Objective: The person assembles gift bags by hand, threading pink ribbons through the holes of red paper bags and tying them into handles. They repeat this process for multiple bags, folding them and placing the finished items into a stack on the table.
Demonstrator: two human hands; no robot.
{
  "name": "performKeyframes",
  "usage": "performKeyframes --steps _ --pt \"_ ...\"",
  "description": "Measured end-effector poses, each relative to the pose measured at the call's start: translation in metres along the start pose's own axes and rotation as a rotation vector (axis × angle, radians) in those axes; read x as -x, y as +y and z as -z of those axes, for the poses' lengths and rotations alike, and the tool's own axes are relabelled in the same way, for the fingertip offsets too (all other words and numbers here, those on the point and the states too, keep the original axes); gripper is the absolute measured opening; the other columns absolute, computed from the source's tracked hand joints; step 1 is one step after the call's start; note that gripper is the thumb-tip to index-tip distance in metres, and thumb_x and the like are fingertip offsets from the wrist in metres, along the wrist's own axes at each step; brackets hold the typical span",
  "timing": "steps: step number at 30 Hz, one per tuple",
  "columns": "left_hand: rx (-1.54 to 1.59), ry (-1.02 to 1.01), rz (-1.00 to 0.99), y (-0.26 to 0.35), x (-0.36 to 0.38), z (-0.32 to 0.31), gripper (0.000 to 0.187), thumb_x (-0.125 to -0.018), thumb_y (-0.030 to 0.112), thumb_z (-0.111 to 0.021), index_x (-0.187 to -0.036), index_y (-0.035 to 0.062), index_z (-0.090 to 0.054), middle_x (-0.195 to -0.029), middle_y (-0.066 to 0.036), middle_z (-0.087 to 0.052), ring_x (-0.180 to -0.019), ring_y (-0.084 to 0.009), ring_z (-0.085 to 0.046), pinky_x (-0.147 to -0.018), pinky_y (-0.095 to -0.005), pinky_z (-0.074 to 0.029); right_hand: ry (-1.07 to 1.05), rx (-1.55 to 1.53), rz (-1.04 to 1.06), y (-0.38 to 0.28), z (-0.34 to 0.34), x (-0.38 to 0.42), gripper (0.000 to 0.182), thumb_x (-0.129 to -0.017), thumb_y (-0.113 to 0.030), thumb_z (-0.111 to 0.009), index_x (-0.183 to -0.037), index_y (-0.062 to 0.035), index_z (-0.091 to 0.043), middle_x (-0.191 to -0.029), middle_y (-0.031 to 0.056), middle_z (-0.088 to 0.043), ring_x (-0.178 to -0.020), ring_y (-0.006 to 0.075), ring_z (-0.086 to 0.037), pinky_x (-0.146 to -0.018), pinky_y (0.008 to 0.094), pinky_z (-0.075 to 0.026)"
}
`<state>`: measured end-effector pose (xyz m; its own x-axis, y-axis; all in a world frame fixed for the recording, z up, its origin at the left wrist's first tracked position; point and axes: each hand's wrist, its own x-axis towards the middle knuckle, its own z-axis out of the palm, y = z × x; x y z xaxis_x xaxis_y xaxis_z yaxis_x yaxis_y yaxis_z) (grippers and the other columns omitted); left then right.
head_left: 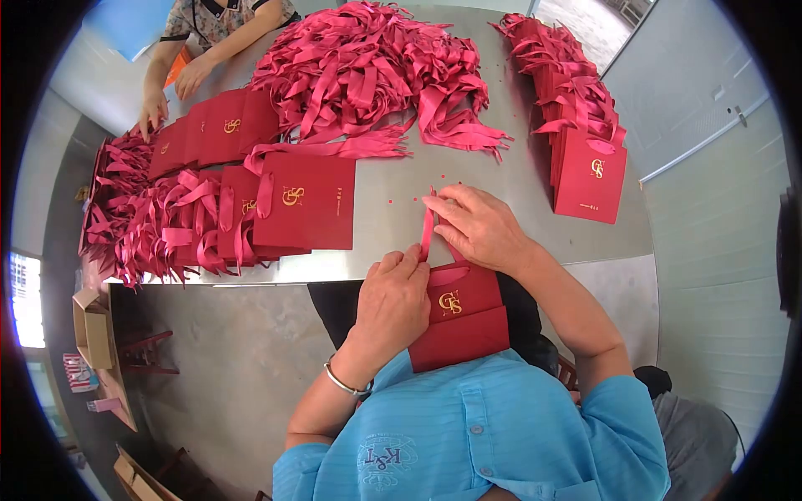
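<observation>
A red paper gift bag (468, 288) with a gold monogram lies in my lap against the table edge, with more red card (459, 338) below it. My left hand (393, 292) is closed at the bag's upper left, its fingertips pinching a pink ribbon (428, 234) that rises from the bag. My right hand (478, 224) is bent above the bag, thumb and fingertips together at the ribbon's upper end. A second ribbon length (454, 253) runs beneath my right hand. The exact grip of the right fingertips is partly hidden.
On the metal table (388, 221) lie a big heap of pink ribbons (359, 67), stacked red bags (305, 204) at the left and a row of ribboned bags (589, 179) at the right. Another person's hand (153, 113) reaches to the far-left bags. Cardboard boxes (93, 330) stand lower left.
</observation>
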<state>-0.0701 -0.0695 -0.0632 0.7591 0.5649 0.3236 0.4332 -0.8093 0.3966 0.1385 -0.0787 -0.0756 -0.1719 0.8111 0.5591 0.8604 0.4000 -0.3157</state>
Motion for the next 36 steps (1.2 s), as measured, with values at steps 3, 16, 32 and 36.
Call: performKeyframes --steps 3,16,32,36 --pt "0.012 -0.031 0.018 0.000 -0.001 0.001 0.029 -0.072 0.002 -0.065 -0.101 -0.0034 -0.065 -0.118 -0.020 -0.062 -0.101 -0.0305 -0.059 -0.083 -0.0394 -0.048 -0.082 -0.001 0.024 0.004 0.002 -0.002 0.028 -0.080 -0.016 -0.072 -0.104 -0.0034 -0.067 -0.108 0.0090 -0.061 -0.095 0.0280 -0.061 -0.084 0.0379 -0.051" --pt "0.747 0.046 0.719 0.006 0.046 -0.009 0.038 -0.085 0.007 -0.073 -0.114 -0.0047 -0.051 -0.106 -0.015 -0.065 -0.092 -0.0202 -0.067 -0.076 -0.0309 -0.055 -0.255 -0.001 0.057 0.013 0.004 -0.009 0.030 -0.083 -0.015 -0.069 -0.109 -0.0001 -0.066 -0.113 0.0100 -0.060 -0.104 0.0279 -0.058 -0.092 0.0393 -0.048" --pt "1.266 -0.267 0.814 0.007 0.047 -0.025 0.038 -0.089 -0.001 -0.066 -0.124 -0.0058 -0.053 -0.114 -0.012 -0.066 -0.102 -0.0140 -0.063 -0.090 -0.0287 -0.054 -0.286 0.128 0.244 0.041 -0.004 -0.008 0.040 -0.081 -0.024 -0.070 -0.120 -0.0169 -0.067 -0.115 0.0033 -0.058 -0.107 0.0246 -0.053 -0.094 0.0376 -0.046" --pt "1.264 -0.261 0.821 0.008 0.047 -0.024 0.039 -0.089 -0.001 -0.066 -0.125 -0.0065 -0.052 -0.116 -0.012 -0.065 -0.101 -0.0143 -0.063 -0.090 -0.0285 -0.054 -0.292 0.083 0.237 0.041 -0.001 -0.011 0.034 -0.081 -0.023 -0.069 -0.114 -0.0151 -0.067 -0.113 0.0047 -0.058 -0.107 0.0240 -0.054 -0.094 0.0378 -0.046"
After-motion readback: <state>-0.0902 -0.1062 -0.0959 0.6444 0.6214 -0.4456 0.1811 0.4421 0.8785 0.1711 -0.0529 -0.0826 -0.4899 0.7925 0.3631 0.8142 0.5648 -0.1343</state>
